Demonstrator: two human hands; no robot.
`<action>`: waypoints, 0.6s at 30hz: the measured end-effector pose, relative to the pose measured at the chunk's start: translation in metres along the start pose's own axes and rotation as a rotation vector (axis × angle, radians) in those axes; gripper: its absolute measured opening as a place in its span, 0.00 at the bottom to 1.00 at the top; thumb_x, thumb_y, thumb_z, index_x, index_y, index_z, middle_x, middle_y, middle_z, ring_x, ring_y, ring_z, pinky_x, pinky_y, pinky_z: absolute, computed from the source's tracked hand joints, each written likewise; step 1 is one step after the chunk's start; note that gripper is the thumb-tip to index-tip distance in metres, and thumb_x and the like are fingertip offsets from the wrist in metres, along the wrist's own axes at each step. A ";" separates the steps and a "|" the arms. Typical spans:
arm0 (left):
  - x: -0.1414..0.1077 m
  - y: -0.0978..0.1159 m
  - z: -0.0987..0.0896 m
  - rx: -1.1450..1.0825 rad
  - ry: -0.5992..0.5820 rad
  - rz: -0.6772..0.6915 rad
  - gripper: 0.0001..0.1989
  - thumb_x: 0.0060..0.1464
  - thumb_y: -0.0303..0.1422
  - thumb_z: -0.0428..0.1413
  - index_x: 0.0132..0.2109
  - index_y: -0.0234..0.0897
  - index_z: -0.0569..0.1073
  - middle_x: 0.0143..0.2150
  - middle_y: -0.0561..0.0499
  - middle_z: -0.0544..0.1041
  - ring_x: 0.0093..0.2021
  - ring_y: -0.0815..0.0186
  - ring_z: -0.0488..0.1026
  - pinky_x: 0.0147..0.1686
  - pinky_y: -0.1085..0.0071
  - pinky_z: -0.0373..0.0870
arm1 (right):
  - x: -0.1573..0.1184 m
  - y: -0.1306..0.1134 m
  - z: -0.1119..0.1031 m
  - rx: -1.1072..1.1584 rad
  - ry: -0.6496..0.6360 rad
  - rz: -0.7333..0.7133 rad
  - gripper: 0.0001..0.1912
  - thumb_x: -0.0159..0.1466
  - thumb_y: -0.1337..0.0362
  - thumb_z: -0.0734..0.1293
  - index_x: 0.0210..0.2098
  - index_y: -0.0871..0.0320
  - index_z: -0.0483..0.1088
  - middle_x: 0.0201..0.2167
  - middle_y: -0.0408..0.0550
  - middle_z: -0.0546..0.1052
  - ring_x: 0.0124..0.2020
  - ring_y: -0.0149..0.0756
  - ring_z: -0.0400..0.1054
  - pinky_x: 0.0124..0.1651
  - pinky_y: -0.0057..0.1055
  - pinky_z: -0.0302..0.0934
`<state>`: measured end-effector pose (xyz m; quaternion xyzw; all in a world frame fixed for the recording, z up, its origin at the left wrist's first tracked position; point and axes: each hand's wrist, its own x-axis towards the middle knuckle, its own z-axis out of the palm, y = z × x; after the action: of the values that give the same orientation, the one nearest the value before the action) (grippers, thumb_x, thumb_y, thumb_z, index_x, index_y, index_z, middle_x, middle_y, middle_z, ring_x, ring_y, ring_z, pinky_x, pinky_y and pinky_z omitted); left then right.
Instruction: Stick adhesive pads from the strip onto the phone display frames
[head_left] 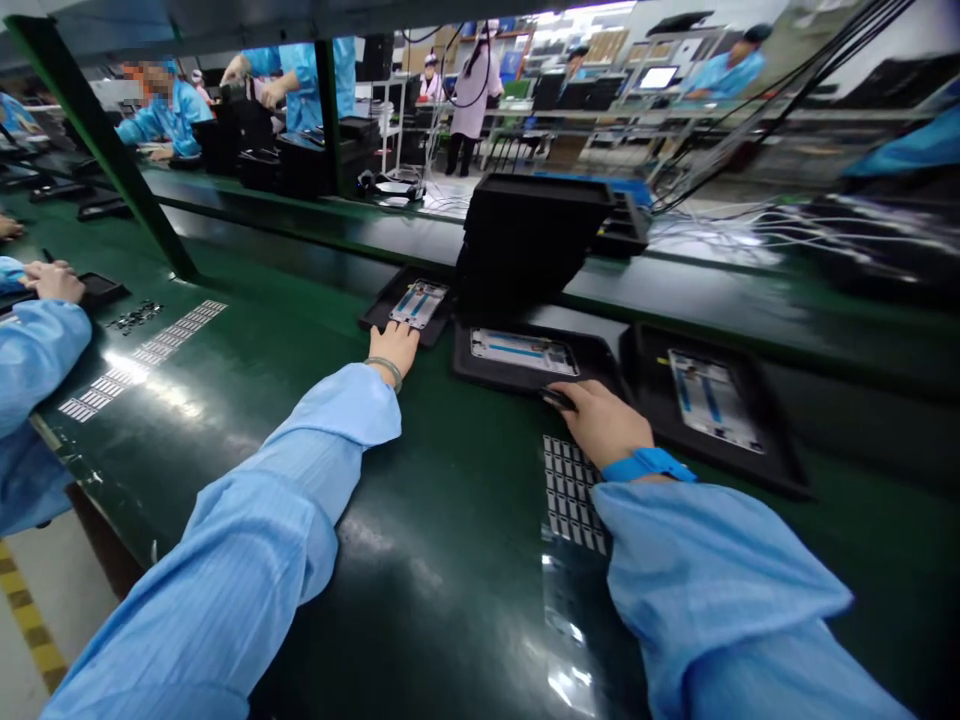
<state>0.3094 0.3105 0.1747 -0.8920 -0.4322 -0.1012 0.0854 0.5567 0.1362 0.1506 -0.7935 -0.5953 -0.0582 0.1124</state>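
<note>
My left hand (394, 350) lies flat, its fingertips resting on the lower edge of a phone mid-frame (418, 304) in a black tray (382, 312). A grey wrist strap (384, 371) circles that wrist. My right hand (600, 422) pinches a small black part (559, 400) above the edge of a sheet of small grey labels (571, 495). It wears a blue wrist strap (649, 464). Beside it, a second phone frame (524, 351) lies in a black tray (480, 365), and a third frame (712, 400) lies in another black tray (750, 470).
A green bench mat (450, 560) runs under everything. On its left are label sheets (142, 360), loose black parts (135, 316) and a co-worker's hand (56, 283) on a black tray. A black upright case (525, 240) stands behind the trays, with cables at right.
</note>
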 end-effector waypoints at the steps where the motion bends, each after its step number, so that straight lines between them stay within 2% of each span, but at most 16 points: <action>1: 0.002 -0.002 0.000 0.009 0.000 -0.004 0.17 0.61 0.25 0.40 0.49 0.35 0.70 0.51 0.40 0.70 0.53 0.53 0.63 0.49 0.47 0.62 | 0.005 -0.001 0.002 0.026 0.003 0.020 0.18 0.63 0.61 0.58 0.49 0.55 0.71 0.47 0.54 0.72 0.46 0.50 0.69 0.43 0.44 0.66; 3: 0.004 -0.006 0.000 0.030 0.004 -0.005 0.16 0.61 0.25 0.40 0.48 0.35 0.70 0.51 0.40 0.70 0.52 0.53 0.63 0.48 0.48 0.63 | 0.014 -0.004 0.002 0.063 0.006 0.029 0.19 0.63 0.58 0.59 0.50 0.57 0.71 0.51 0.56 0.70 0.48 0.51 0.67 0.47 0.44 0.65; 6: 0.007 -0.014 -0.002 0.063 0.020 0.026 0.16 0.61 0.25 0.40 0.49 0.36 0.70 0.50 0.41 0.71 0.51 0.54 0.63 0.50 0.47 0.59 | 0.016 -0.008 -0.009 0.211 0.128 0.022 0.22 0.60 0.57 0.61 0.49 0.64 0.71 0.56 0.62 0.64 0.56 0.51 0.60 0.57 0.42 0.57; 9: 0.004 -0.025 -0.009 0.096 0.049 0.079 0.16 0.61 0.26 0.41 0.49 0.37 0.70 0.49 0.42 0.71 0.50 0.55 0.64 0.54 0.45 0.53 | -0.004 -0.007 -0.033 0.379 0.234 0.031 0.20 0.60 0.59 0.59 0.44 0.65 0.72 0.58 0.63 0.62 0.60 0.48 0.56 0.61 0.40 0.51; 12: -0.006 -0.036 -0.022 0.129 0.071 0.136 0.15 0.61 0.26 0.42 0.48 0.37 0.71 0.48 0.43 0.72 0.49 0.56 0.66 0.57 0.43 0.48 | -0.039 0.000 -0.056 0.580 0.214 0.103 0.18 0.63 0.56 0.56 0.41 0.58 0.72 0.55 0.54 0.68 0.56 0.44 0.61 0.60 0.41 0.52; 13: -0.012 -0.039 -0.027 0.140 0.075 0.154 0.15 0.61 0.26 0.43 0.48 0.37 0.71 0.47 0.43 0.73 0.48 0.56 0.67 0.57 0.42 0.46 | -0.052 0.003 -0.061 0.645 0.209 0.153 0.18 0.64 0.54 0.55 0.40 0.56 0.72 0.53 0.52 0.70 0.53 0.43 0.64 0.58 0.41 0.55; 15: -0.029 -0.044 -0.037 0.158 0.080 0.192 0.14 0.61 0.27 0.44 0.46 0.37 0.72 0.45 0.43 0.73 0.47 0.56 0.68 0.58 0.41 0.43 | -0.076 0.006 -0.063 0.738 0.201 0.289 0.19 0.64 0.51 0.54 0.39 0.54 0.71 0.45 0.50 0.74 0.43 0.41 0.68 0.46 0.40 0.62; 18: -0.069 -0.044 -0.052 0.180 0.081 0.242 0.12 0.61 0.28 0.45 0.43 0.38 0.73 0.40 0.45 0.74 0.45 0.58 0.69 0.59 0.41 0.43 | -0.106 0.000 -0.057 0.954 0.220 0.484 0.21 0.63 0.48 0.54 0.37 0.54 0.72 0.29 0.48 0.74 0.28 0.37 0.66 0.32 0.36 0.62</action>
<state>0.2277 0.2729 0.2101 -0.9216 -0.3249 -0.0871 0.1938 0.5286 0.0235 0.1817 -0.7581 -0.3406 0.1630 0.5317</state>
